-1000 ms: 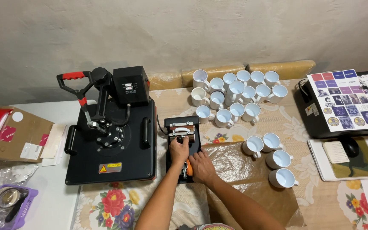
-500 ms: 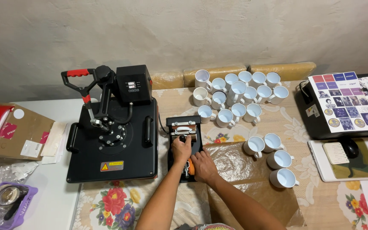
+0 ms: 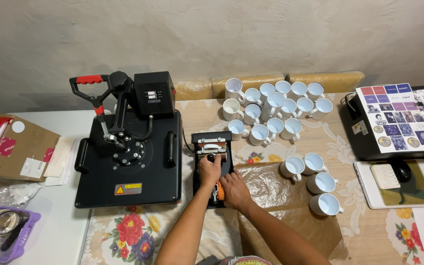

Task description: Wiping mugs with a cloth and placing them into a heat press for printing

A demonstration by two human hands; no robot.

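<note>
Both hands on the small black mug-press attachment (image 3: 213, 164), bottom centre of frame, just right of the big black flat heat press (image 3: 128, 162) with its red-gripped lever. Left hand (image 3: 210, 171) lies on top of the attachment, fingers curled over a black knob near its middle; looks like a grip, but can't tell how tight. Right hand (image 3: 235, 190) sits at the lower right edge of the attachment, fingers closed around an orange handle (image 3: 220, 191) at its front end.

Attachment sits on a floral tablecloth (image 3: 123, 235), with a crinkled sheet of translucent brown paper (image 3: 280, 206) touching its right side. Cluster of white ceramic mugs (image 3: 271, 110) upper centre, near the wall; four more white mugs (image 3: 312, 184) right of the hands on the paper's edge. Printed sheet of purple and dark stickers (image 3: 396, 118) lies on a black device, upper right. White tablet-like board (image 3: 398, 184) below it. Brown cardboard box (image 3: 15, 154) far left, purple tray (image 3: 6, 235) in the bottom left corner
</note>
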